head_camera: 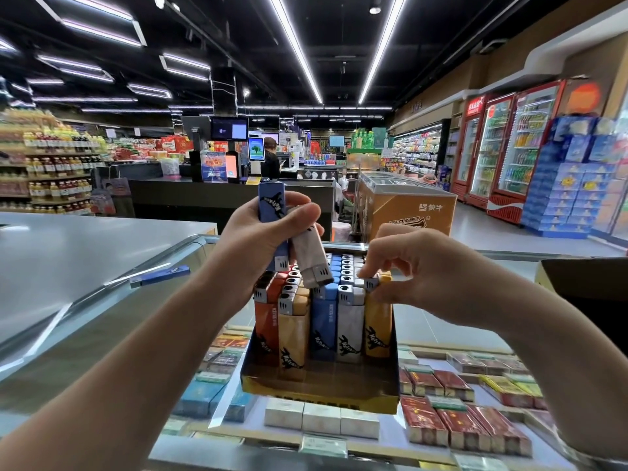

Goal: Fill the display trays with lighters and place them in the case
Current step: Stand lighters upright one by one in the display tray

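Two spare lighters, a blue one [272, 215] and a white one [311, 256], sit clutched in the left hand [261, 232] above the display tray [319, 389], which stands on the glass case [475, 413] nearly full of upright lighters. The right hand [418, 270] pinches the metal cap of a yellow lighter [378, 321] at the tray's right end. These look light, rigid and smooth-sided, so gripping the cap or the narrow faces seems safest. Cigarette packs [455, 423] lie under the glass.
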